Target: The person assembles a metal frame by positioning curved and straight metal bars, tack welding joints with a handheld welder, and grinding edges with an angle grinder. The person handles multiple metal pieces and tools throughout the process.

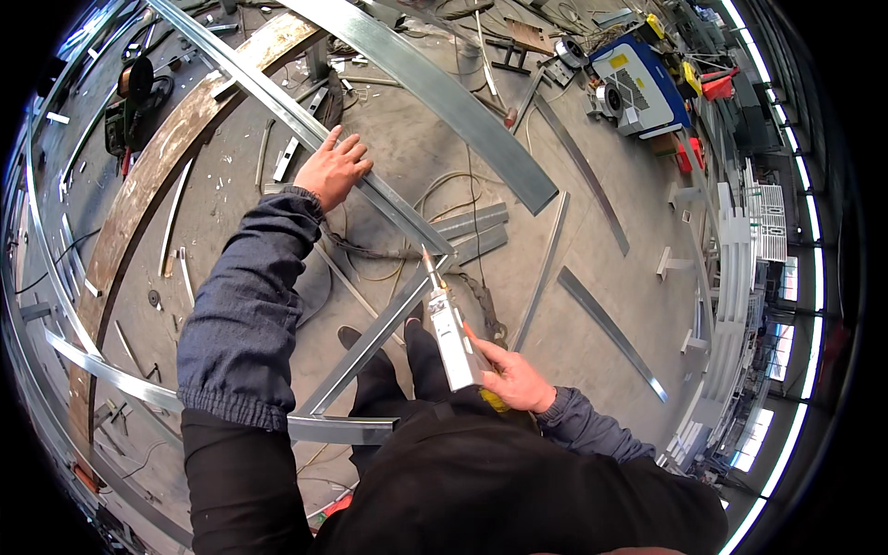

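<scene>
My right hand is wrapped round a silver handheld welding gun. Its narrow, copper-coloured nozzle points away from me, at the corner where two galvanized steel bars meet. The long steel bar runs from that corner to the far left. A shorter steel bar slants from the corner back toward my legs, joining another bar near my waist. Over the long bar lies my left hand, fingers spread and touching the metal. Whether the nozzle touches the corner I cannot tell.
A wide steel channel crosses ahead of me. A rusty curved beam stands at left. Loose steel strips and cables lie on the concrete floor. A blue and white machine is at the far right, and stacked profiles line the right side.
</scene>
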Tool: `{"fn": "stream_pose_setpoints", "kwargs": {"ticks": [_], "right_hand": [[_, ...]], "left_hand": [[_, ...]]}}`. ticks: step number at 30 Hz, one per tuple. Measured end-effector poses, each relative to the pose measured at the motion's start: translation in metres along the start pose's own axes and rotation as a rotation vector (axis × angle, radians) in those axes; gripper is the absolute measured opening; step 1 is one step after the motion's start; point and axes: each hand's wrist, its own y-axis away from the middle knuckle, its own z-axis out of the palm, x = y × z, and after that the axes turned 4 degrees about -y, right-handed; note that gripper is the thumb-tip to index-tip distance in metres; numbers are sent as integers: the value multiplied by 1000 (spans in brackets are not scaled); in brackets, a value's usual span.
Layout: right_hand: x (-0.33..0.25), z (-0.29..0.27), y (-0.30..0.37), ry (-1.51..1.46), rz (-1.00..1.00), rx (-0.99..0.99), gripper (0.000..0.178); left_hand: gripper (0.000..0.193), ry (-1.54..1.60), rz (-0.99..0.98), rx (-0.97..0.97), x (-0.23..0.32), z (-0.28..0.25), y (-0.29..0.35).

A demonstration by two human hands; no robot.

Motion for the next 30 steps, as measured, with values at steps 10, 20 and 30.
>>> {"fn": "stream_pose_setpoints", "kwargs": {"ticks": [10,20,30], "right_hand": [[-15,16,-34,153,65,78,65],[-20,18,-53,175,98,140,64],[-22,23,-64,170,125,143,61]], "left_hand": [[47,183,202,-157,-18,17,-29],[43,174,211,-167,-17,15,-30],[42,177,214,-146,-18,15,-29]]}}
